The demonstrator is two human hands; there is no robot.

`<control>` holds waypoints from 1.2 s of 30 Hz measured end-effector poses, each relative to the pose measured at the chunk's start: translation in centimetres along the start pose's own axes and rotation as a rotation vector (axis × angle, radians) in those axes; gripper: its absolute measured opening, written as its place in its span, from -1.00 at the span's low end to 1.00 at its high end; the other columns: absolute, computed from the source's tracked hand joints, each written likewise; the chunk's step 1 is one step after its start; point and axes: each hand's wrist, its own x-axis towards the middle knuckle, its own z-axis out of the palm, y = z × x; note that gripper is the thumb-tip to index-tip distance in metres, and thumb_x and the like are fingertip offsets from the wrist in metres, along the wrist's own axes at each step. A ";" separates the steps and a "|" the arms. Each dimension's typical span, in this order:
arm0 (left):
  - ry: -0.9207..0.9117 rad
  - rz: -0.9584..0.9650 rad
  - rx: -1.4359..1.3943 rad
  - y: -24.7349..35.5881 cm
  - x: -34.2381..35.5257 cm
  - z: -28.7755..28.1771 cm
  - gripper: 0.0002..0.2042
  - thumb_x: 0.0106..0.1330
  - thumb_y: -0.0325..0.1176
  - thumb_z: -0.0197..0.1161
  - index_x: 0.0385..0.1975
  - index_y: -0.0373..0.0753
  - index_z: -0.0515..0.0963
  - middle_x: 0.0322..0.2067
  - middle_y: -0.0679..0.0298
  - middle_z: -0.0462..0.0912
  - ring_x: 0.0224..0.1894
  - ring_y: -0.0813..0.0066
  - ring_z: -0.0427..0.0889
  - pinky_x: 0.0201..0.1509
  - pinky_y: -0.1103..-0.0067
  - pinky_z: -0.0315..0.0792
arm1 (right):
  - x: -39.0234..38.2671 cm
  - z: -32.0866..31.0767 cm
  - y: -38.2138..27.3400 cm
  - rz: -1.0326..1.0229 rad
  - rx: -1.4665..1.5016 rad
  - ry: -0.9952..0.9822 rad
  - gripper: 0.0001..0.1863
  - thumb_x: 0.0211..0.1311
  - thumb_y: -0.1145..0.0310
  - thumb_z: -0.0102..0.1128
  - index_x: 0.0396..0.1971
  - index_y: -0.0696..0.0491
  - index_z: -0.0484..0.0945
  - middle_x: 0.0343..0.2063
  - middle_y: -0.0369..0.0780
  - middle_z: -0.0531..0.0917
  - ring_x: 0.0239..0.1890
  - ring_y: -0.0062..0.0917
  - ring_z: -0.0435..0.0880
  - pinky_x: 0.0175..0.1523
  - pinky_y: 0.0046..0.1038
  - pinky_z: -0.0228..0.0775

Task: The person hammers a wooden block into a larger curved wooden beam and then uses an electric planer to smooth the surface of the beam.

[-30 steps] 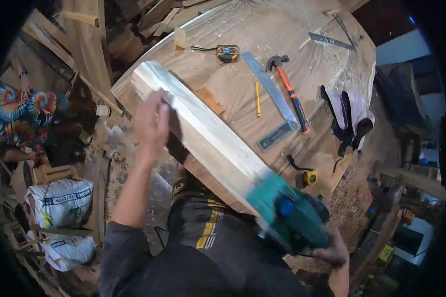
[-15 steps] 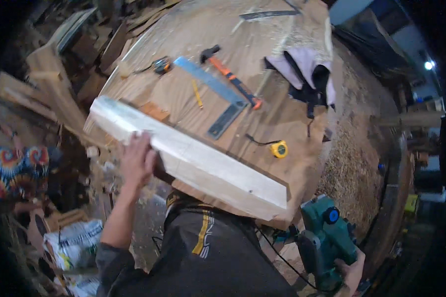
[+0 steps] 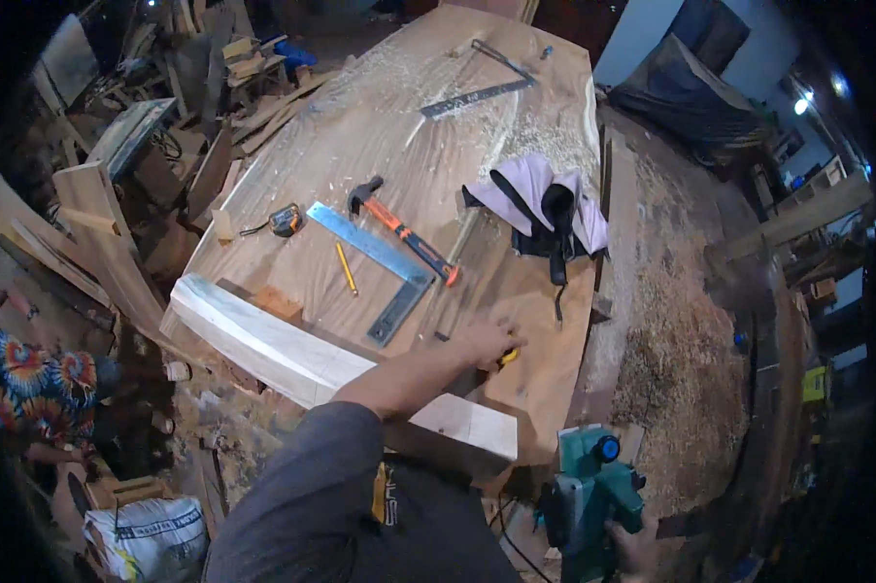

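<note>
Through the head camera I have my left hand (image 3: 482, 345) stretched over the wooden beam (image 3: 273, 335), its fingers (image 3: 508, 339) bent over the yellow tape measure (image 3: 510, 357) on the desk (image 3: 307, 180); only a sliver of yellow shows beneath them, so I cannot tell whether they pinch it or merely cover it. My right hand (image 3: 635, 550), nearer and to the right of those fingers, has its own fingers curled around the rear of the green planer (image 3: 589, 491), beside the desk's near corner, with its blue knob (image 3: 607, 448) ahead of them. The beam lies nearer than the left fingers and runs off to their left, passing under the forearm (image 3: 414, 384). Farther out on that left side lie the metal square (image 3: 372, 243), the hammer (image 3: 402, 230) just beyond it, the yellow pencil (image 3: 347, 269) and the black-and-orange tape measure (image 3: 286, 221). Beyond the left fingers, slightly right, sits a crumpled lavender-and-black cloth item (image 3: 593, 225).
</note>
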 end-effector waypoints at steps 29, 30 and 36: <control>0.227 -0.303 0.320 -18.9 1.2 -13.1 -0.51 0.21 -0.23 0.37 0.19 0.04 0.56 0.33 0.31 0.46 0.50 0.26 0.22 0.53 0.06 0.11 | 21.5 13.2 -9.6 -0.307 -0.207 -0.476 -0.49 -0.02 0.40 0.53 -0.02 0.23 0.62 -0.18 -0.16 0.76 -0.14 -0.46 0.73 0.01 -0.37 0.55; 0.222 -0.265 0.205 -18.8 0.2 -13.7 -0.52 0.22 -0.24 0.36 0.19 -0.01 0.55 0.30 0.28 0.48 0.44 0.24 0.30 0.49 0.10 0.18 | 22.4 14.4 -10.6 -0.314 -0.205 -0.520 -0.49 -0.02 0.40 0.53 -0.02 0.23 0.62 -0.18 -0.16 0.76 -0.14 -0.46 0.73 0.01 -0.37 0.55; 0.481 -0.333 -0.028 -11.2 -16.7 -14.7 -0.51 0.27 -0.22 0.34 0.20 -0.20 0.50 0.13 0.11 0.59 0.23 0.07 0.51 0.31 0.26 0.39 | 26.9 21.1 -13.1 -0.247 -0.205 -0.724 -0.61 0.05 0.52 0.42 -0.06 0.18 0.63 -0.28 -0.20 0.75 -0.25 -0.48 0.71 -0.08 -0.38 0.56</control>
